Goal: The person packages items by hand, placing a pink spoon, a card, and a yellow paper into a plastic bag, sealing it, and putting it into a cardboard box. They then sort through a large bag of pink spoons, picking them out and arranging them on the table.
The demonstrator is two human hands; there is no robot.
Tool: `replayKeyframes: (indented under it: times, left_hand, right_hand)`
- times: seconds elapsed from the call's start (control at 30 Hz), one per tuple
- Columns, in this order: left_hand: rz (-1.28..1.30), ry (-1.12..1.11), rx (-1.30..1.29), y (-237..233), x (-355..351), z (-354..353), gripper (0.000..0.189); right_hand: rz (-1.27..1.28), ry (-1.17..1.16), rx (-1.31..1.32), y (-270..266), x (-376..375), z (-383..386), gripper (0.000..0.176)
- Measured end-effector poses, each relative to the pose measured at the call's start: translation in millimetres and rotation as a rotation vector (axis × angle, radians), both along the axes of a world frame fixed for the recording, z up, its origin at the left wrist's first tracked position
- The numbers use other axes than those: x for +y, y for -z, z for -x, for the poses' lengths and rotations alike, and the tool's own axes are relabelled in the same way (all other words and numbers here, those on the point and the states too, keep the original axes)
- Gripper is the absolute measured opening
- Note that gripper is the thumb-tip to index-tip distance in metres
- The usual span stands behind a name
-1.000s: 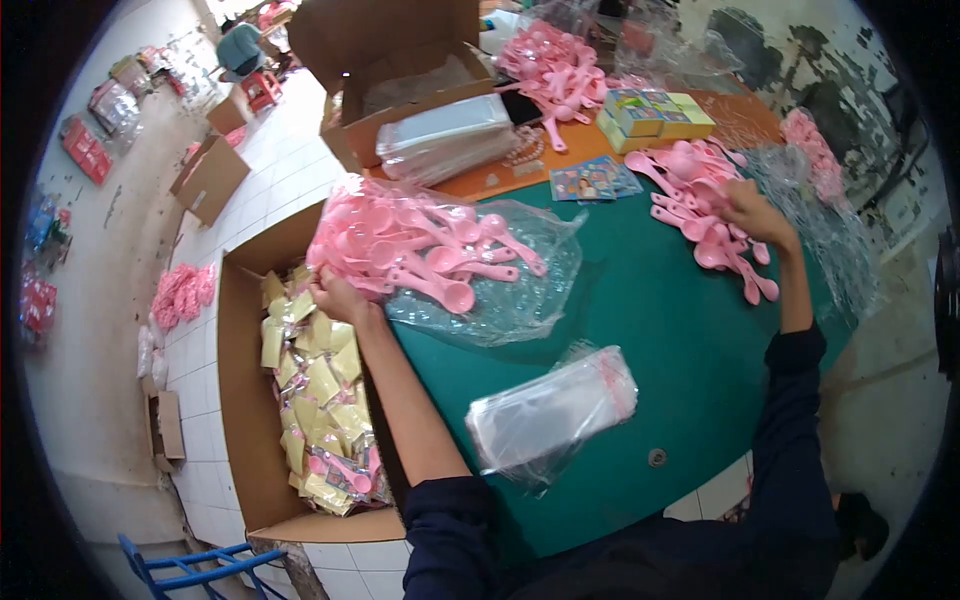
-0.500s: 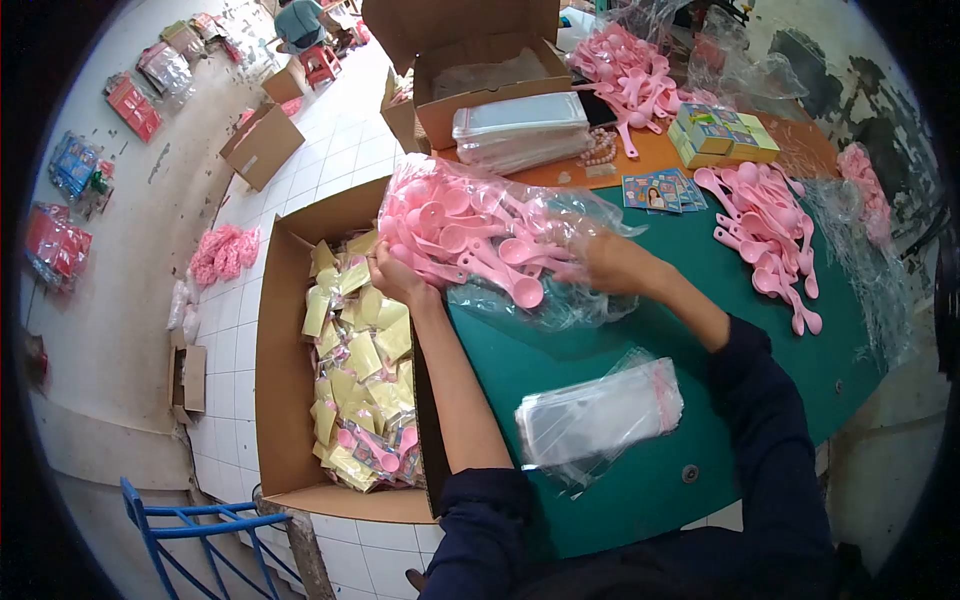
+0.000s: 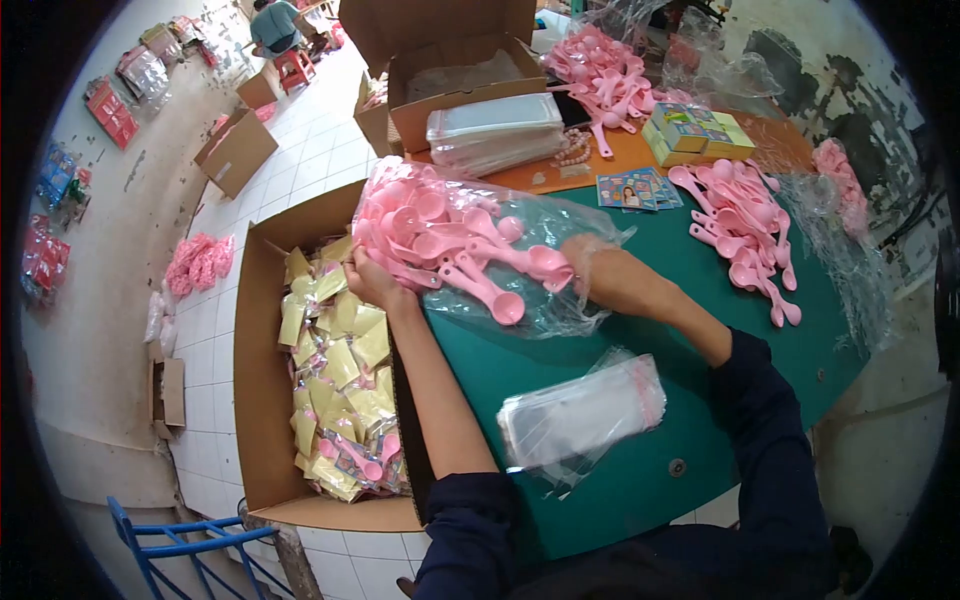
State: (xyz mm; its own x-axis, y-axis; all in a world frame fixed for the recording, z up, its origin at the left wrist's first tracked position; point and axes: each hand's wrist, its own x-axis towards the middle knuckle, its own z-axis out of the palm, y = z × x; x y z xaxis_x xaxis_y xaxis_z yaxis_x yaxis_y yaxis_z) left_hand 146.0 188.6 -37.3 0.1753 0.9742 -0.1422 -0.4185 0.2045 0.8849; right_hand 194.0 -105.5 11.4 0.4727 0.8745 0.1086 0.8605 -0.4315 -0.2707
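Observation:
A clear plastic bag (image 3: 570, 315) full of pink plastic spoons (image 3: 440, 230) lies over the left part of the green table. My left hand (image 3: 377, 283) grips its closed, left end from below, thumb against the plastic. At the bag's right end my right hand (image 3: 610, 275) is curled round the loose film, close beside the nearest spoon bowls; its fingertips are partly hidden. Below the bag, a stack of clear plastic sleeves (image 3: 585, 410) rests on the table. To the right is a loose heap of pink spoons (image 3: 745, 225).
An open carton (image 3: 262, 400) of packed yellow-card packets stands left of the table (image 3: 700, 380). Behind are picture cards (image 3: 640, 190), card stacks (image 3: 695, 135), a sleeve pile (image 3: 495, 130) and more spoons (image 3: 600, 70). A blue metal frame (image 3: 190, 545) stands lower left; a person (image 3: 275, 28) sits far back.
The whole view has shifted slightly, moving things leftward. My right hand has turned a little at the bag's end, and some spoons inside have shifted. My left hand keeps its hold.

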Motion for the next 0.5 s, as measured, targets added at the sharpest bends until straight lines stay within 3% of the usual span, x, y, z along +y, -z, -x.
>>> replayKeyframes:
  times: [0.1, 0.2, 0.3, 0.4, 0.47, 0.5]
  left_hand:
    - [-0.036, 0.024, -0.067, 19.9, 16.4, -7.1, 0.014]
    - [-0.04, 0.027, -0.073, 15.2, 11.3, -5.7, 0.013]
    - [-0.023, 0.028, -0.068, 6.1, 4.1, -3.2, 0.016]
    - [-0.057, 0.017, -0.053, 8.2, 4.7, -2.5, 0.019]
    - [-0.077, 0.021, -0.022, 7.7, 4.8, -2.1, 0.021]
    - [-0.081, 0.035, -0.01, 9.4, 6.3, -1.8, 0.022]
  right_hand:
    - [-0.126, -0.02, 0.478, -36.6, -45.0, -2.2, 0.02]
    - [-0.258, 0.234, 1.097, -59.4, -94.4, -2.3, 0.019]
    - [-0.529, 0.257, 1.156, -47.5, -149.7, -18.2, 0.02]
    - [-0.394, 0.684, 0.754, -65.8, -200.6, -37.8, 0.027]
    - [-0.602, 0.619, 0.832, -66.8, -224.9, -65.1, 0.019]
    - [-0.521, 0.71, 0.737, -72.0, -232.9, -75.0, 0.021]
